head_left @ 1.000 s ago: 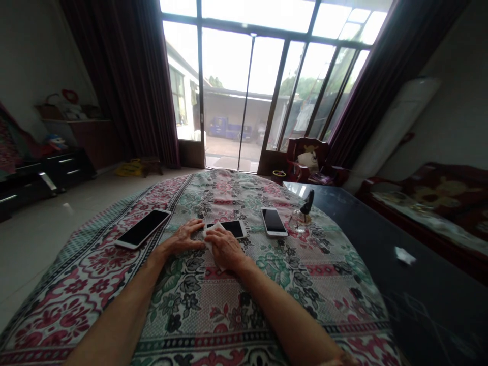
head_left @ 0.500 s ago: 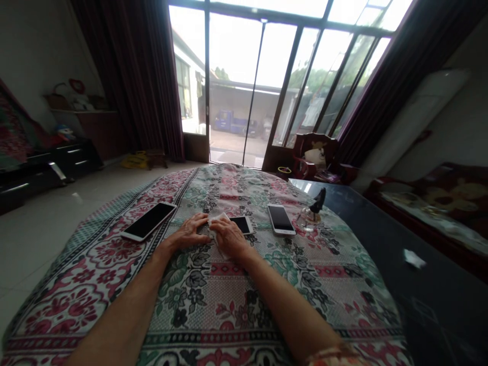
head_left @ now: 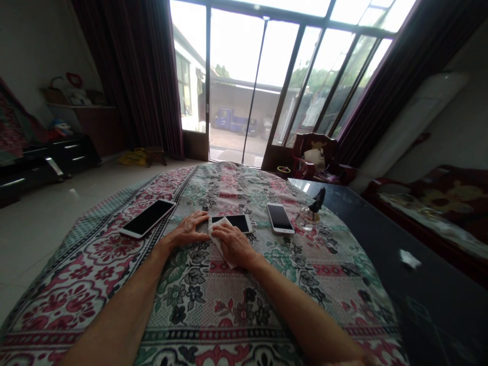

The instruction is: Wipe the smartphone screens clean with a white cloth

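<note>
My right hand (head_left: 233,246) presses a crumpled white cloth (head_left: 218,240) onto the lower left corner of a white smartphone (head_left: 239,222) that lies face up. My left hand (head_left: 186,230) rests flat on the patterned tablecloth (head_left: 229,310), holding nothing, with its fingertips close to that phone's left edge. A larger white phone (head_left: 147,218) lies to the left of my left hand, its dark screen up. A third white phone (head_left: 280,219) lies to the right, also face up.
A small glass stand with a black bird figure (head_left: 311,213) stands beyond the right phone. A dark glossy surface (head_left: 381,300) with a white scrap (head_left: 409,259) adjoins the cloth's right side. A glass door (head_left: 234,86) lies ahead, and a sofa (head_left: 438,208) sits at right.
My right hand and the cloth have slid toward me across the phone, showing more of its dark screen. My left hand has shifted slightly to the right.
</note>
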A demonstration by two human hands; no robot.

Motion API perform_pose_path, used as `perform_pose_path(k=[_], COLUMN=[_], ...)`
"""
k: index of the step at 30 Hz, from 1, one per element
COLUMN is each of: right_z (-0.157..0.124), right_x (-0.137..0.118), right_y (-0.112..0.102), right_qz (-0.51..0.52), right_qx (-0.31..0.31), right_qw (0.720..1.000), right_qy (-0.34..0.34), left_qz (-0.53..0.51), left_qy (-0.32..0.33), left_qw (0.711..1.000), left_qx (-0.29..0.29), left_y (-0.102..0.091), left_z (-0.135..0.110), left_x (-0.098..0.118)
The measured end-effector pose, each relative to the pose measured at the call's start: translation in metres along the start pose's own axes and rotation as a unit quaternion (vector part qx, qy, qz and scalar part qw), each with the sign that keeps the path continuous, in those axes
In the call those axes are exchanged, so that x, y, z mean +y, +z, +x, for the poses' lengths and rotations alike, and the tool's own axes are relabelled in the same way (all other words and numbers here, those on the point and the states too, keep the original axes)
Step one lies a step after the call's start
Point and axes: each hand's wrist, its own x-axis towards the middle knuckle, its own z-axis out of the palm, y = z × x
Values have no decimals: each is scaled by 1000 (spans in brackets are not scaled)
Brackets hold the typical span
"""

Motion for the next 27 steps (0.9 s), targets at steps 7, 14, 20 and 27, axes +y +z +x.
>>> perform_pose_path(k=[7, 14, 20, 27], right_z=[44, 23, 1, -24], right_x=[18, 0, -13, 5], right_y=[11, 12, 6, -2], right_qz=[-24, -18, -1, -11], right_qx=[8, 18, 19, 51], right_qw=[998, 998, 999, 994], right_qy=[59, 56, 41, 92], left_qz=[2, -6, -25, -29], left_qy=[4, 3, 4, -25], left_qw=[1000, 1000, 999, 998], left_qx=[-12, 11, 25, 41], left_y=[3, 4, 2, 7], left_z=[2, 1, -1, 0], left_x=[-4, -2, 3, 10])
